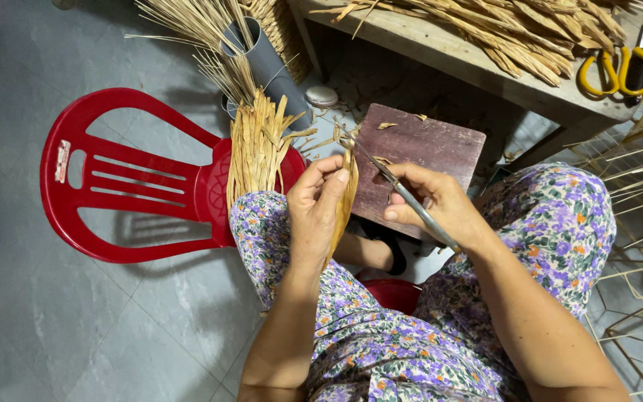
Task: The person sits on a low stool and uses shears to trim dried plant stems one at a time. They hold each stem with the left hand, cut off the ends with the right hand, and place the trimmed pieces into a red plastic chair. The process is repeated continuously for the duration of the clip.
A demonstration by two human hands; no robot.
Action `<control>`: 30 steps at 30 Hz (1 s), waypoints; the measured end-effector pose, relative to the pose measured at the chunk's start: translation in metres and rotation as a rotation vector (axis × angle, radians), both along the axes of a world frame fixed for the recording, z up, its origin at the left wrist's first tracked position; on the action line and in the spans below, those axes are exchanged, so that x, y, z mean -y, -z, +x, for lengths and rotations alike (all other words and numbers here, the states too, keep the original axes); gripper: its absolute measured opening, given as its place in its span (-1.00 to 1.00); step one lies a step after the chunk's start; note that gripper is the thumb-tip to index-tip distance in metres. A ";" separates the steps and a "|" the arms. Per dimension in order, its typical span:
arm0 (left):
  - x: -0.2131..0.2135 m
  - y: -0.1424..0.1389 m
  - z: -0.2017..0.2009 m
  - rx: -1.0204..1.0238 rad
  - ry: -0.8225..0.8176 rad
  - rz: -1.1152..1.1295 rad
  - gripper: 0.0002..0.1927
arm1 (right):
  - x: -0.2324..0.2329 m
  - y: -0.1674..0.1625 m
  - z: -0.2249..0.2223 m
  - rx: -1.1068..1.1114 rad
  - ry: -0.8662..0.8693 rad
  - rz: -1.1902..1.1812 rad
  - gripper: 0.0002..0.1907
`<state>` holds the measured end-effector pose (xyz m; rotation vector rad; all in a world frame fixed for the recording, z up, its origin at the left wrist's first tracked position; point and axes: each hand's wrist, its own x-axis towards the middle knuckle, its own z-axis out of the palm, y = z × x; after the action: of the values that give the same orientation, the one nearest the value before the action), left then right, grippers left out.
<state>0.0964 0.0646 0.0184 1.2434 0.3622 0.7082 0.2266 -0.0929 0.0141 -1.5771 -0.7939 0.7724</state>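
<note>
Left hand (320,207) is closed around a bunch of dried straw strips (345,205), held upright between the knees, fingers wrapped on the near side and thumb pressing the top. Right hand (432,199) grips a slim metal blade (403,195) by its handle, the tip laid against the upper end of the strips; whether it is a knife or one half of shears cannot be told. The step in hand, by judgement, is trimming or splitting the strip ends; the next cut calls for a firm hold from the left hand and the edge kept clear of its thumb. Just beyond the hands, one dark wooden block (418,160) sits low, with a few offcuts on it. One further bundle of strips (257,149) lies across the seat of one red plastic chair (124,179), on the left. Behind it stand two grey tubes (269,67) holding straw stalks, a small pale stone (322,96) beside them. One wooden desk (440,52) at the top carries a heap of strips (530,30) and one pair of yellow-handled scissors (619,71). Loose thin stalks (634,193) lie at far right, too many to count.
</note>
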 end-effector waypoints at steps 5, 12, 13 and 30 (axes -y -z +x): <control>-0.007 0.002 -0.005 -0.074 0.035 -0.016 -0.79 | 0.007 0.004 0.007 -0.067 -0.055 0.016 -0.46; -0.011 -0.008 -0.012 -0.078 0.065 0.020 -0.80 | 0.009 0.011 0.010 -0.182 0.077 0.015 -0.50; -0.010 -0.011 -0.012 -0.073 0.067 0.013 -0.81 | 0.007 0.011 0.009 -0.096 0.064 0.083 -0.50; 0.071 0.068 -0.035 -0.298 0.778 -0.316 -0.43 | 0.009 -0.001 0.030 -0.137 0.561 0.470 -0.67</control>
<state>0.0613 -0.0061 -0.0495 1.0669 0.1928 -0.1978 0.2562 -0.1018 0.0154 -1.2146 -0.3614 0.2523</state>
